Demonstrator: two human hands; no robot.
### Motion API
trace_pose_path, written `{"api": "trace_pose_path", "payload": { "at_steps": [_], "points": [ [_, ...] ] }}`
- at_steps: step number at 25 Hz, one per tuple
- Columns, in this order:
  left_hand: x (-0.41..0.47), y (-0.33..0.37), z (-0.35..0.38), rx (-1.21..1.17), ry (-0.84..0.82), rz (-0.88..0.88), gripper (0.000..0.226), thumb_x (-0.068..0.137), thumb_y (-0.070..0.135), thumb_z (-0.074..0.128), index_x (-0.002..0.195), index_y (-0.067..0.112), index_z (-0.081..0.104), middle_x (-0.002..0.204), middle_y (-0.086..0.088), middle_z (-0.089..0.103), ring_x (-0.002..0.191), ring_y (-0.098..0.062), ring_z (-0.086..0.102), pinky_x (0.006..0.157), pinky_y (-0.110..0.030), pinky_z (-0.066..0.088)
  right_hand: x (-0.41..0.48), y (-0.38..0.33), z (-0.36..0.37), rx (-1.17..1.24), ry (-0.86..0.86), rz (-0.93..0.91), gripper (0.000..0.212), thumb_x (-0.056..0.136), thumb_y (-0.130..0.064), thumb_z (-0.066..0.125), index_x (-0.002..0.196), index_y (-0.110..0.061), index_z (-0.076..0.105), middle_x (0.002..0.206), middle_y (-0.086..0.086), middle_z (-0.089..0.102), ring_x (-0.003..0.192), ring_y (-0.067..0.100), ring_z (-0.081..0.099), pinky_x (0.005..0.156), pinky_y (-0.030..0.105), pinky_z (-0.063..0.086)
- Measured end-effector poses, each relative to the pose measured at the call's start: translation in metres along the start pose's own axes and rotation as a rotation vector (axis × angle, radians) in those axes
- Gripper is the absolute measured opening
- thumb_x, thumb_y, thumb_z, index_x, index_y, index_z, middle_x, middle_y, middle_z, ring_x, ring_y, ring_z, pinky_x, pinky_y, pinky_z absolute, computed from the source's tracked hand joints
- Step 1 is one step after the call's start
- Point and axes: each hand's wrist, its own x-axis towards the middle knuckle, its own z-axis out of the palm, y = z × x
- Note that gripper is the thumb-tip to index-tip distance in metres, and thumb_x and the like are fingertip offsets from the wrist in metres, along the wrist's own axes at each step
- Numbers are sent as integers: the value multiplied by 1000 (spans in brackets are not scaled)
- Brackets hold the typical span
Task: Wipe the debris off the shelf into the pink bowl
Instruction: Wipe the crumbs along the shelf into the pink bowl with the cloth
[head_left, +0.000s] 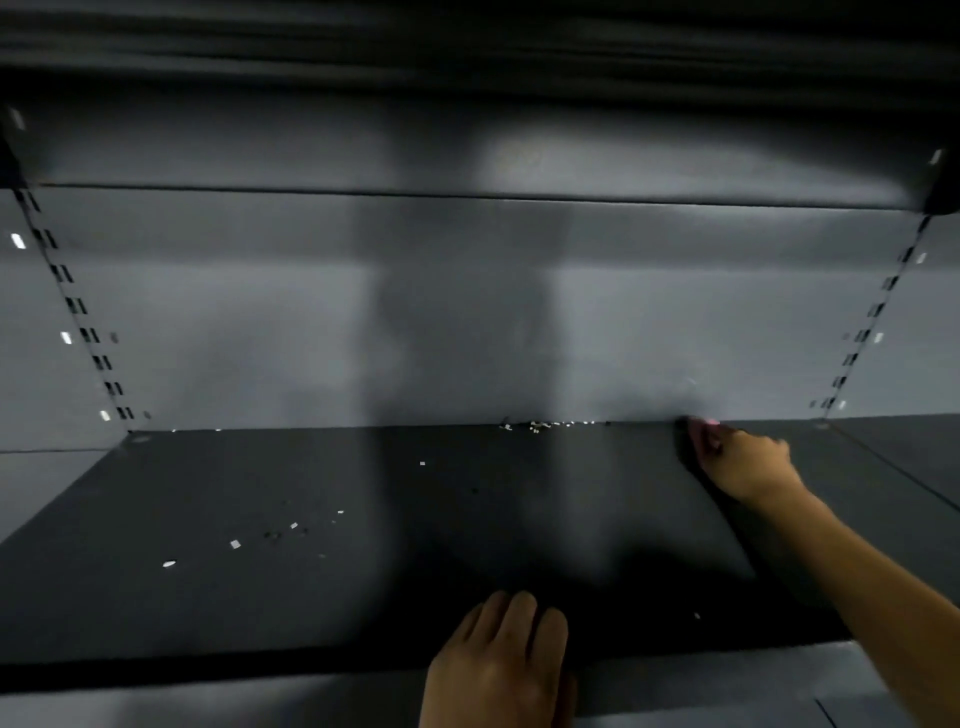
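Note:
A dark shelf (467, 545) fills the view. Small pale debris bits (540, 425) lie in a line along its back edge, and more debris (270, 535) is scattered at the front left. My right hand (748, 462) reaches to the back right of the shelf and is closed on a dark wiping tool with a pink end (693, 436), which rests on the shelf against the back wall. My left hand (504, 660) lies flat on the shelf's front edge, fingers together, holding nothing. No pink bowl is in view.
A grey back panel (467, 312) rises behind the shelf, with slotted uprights at the left (78, 306) and right (878, 306). Another shelf (467, 52) hangs overhead. A neighbouring shelf (904, 452) continues to the right.

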Motion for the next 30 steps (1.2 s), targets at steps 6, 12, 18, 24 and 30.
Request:
{"api": "trace_pose_path", "payload": {
  "at_steps": [6,12,18,24,30],
  "points": [
    [-1,2,5,-20,84,-8,19,58,28,48,74,19,52,59,-2,62,49,-19,59,45,-18,47,-17,-119,19,181,-71,-77,33,82,-11,48,114,-14,55,123,17,53,119,38,36,93,46,41],
    [-5,0,-1,55,69,29,21,63,31,49,78,18,54,63,-2,59,52,-21,56,48,-21,43,-40,-172,26,199,-132,-462,28,88,-12,45,113,-12,57,122,14,61,116,38,48,97,41,40],
    [-10,-9,-1,61,94,52,22,67,31,49,86,20,46,67,-2,63,58,-20,57,53,-21,49,-21,-108,-8,389,369,-555,13,87,-11,61,81,-6,71,85,21,74,79,37,70,74,44,54],
    [-10,-12,7,62,196,92,22,64,27,47,83,18,45,70,-3,63,70,-17,45,64,-23,42,10,28,-8,126,134,20,41,94,-37,42,90,-3,64,100,29,68,96,42,64,95,46,45],
    [-10,-14,10,106,236,115,25,62,30,47,84,18,45,85,-3,54,71,-18,45,67,-23,40,6,-91,21,202,-44,-179,25,85,-21,48,105,-16,63,119,18,63,115,37,53,98,45,47]
  ]
}}
